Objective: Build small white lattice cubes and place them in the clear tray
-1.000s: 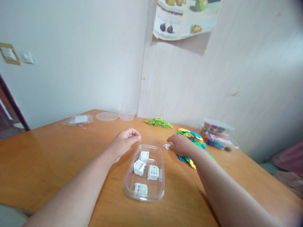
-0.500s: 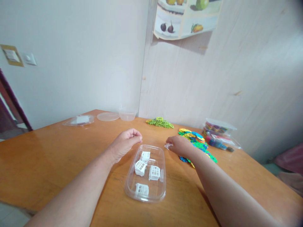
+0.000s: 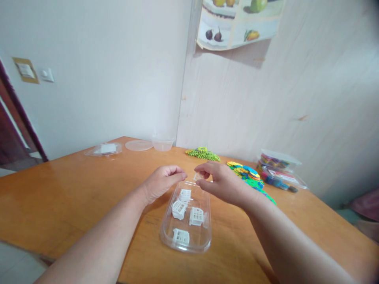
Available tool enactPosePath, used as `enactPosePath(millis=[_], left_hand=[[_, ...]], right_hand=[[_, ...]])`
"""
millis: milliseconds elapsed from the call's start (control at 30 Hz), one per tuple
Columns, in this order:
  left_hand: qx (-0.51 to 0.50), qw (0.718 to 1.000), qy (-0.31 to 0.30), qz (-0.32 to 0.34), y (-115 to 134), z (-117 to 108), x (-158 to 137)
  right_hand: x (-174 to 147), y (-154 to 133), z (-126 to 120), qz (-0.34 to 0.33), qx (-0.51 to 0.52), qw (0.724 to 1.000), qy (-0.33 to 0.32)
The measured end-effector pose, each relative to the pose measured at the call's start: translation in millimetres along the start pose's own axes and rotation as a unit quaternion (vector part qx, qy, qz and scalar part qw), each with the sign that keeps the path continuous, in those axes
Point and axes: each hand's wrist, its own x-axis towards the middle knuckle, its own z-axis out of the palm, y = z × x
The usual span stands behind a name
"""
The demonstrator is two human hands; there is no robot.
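Note:
My right hand (image 3: 220, 181) pinches a small white lattice plastic piece (image 3: 198, 176) between thumb and fingers, above the far end of a clear plastic tray (image 3: 186, 246). Just left of it, my left hand (image 3: 167, 179) is closed, fingers curled toward the thumb; whatever its fingertips hold, if anything, is hidden. Inside the tray lie several stacks of white window-like plastic pieces: one stack (image 3: 185, 195) at the far end, an arched stack (image 3: 179, 210) below it, another stack (image 3: 196, 216) on the right, and a stack (image 3: 181, 236) near the front.
Colourful plastic discs (image 3: 245, 173) lie in a heap to the right, partly behind my right arm. Clear boxes (image 3: 280, 171) stand beyond them. Green pieces (image 3: 203, 154) are piled near the wall. A clear tub (image 3: 162, 142), a round lid (image 3: 139, 145) and flat clear packaging (image 3: 106, 148) sit back left.
My right hand has moved left with the white lattice piece, from beside the tray to above its far end, close to my left hand. The whole view has shifted slightly.

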Motion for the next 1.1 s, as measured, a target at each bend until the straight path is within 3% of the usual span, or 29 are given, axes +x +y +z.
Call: enactPosePath(millis=[267, 533, 867, 967, 1100], left_hand=[[-0.013, 0.998, -0.061, 0.028, 4, 0, -4], [-0.011, 0.999, -0.039, 0.022, 1, -2, -2], [-0.012, 0.998, -0.06, 0.014, 5, -1, -4], [-0.046, 0.997, -0.06, 0.004, 8, 0, -5], [-0.057, 0.997, -0.036, 0.024, 11, 0, -5]], right_hand=[[-4, -24, 12, -0.039, 0.055, 0.998, 0.01], [3, -13, 13, 0.078, 0.148, 0.985, 0.037], [4, -20, 15, 0.117, 0.173, 0.978, 0.002], [3, -20, 17, 0.09, 0.14, 0.985, 0.04], [-1, -21, 25, -0.015, 0.035, 0.993, 0.112]])
